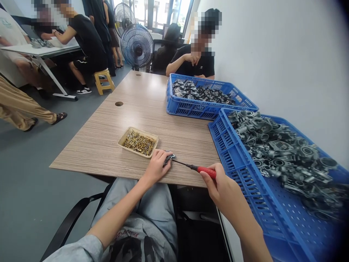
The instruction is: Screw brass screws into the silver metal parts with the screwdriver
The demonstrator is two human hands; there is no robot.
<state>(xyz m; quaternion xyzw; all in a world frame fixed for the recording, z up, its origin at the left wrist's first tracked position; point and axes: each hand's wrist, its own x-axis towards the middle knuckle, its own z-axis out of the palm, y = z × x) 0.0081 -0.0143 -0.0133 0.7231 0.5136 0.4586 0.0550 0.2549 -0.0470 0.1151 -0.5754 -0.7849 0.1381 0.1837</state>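
My left hand (158, 165) is closed around a small grey metal part (170, 157) on the table near its front edge, and the fingers hide most of that part. In my right hand (222, 182) is a screwdriver (206, 171) with a red handle and a thin dark shaft. The shaft points left, and its tip meets the metal part at my left fingers. Just beyond my left hand sits a shallow cream tray (121, 145) full of small brass-coloured screws or pins.
To the right, a blue crate (231, 149) holds many grey metal castings. Behind it, another blue crate (188, 109) contains smaller metal parts. Across the wood-grain table (109, 127) sits a person in black (209, 65). A floor fan (137, 47) stands beyond; other people occupy the left.
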